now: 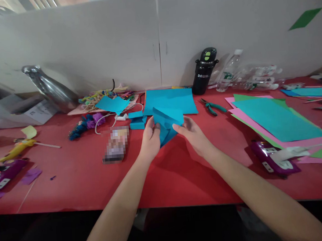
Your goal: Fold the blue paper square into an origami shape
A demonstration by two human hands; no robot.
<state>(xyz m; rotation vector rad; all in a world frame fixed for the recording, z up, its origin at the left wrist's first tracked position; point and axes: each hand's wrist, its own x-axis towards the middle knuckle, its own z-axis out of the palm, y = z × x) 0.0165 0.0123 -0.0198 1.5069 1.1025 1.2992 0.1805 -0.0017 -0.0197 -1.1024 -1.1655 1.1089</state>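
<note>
Between my two hands, a partly folded sheet of blue paper (168, 122) is held up over the red table. My left hand (151, 137) grips its left side, thumb on the near face. On the right side, my right hand (191, 133) pinches the paper with the thumb in front; its other fingers are mostly behind the sheet. Just behind lies a flat stack of blue paper (170, 97). A small folded blue paper piece (137, 120) sits to the left of my left hand.
Pliers (212, 106), a black bottle (204, 73) and a clear plastic bottle (229, 73) are at the back right. Coloured sheets (276, 116) and a purple power strip (274, 160) lie right. A phone-like blurred item (116, 145), metal jug (54, 89) and yellow glue gun (18, 149) are left.
</note>
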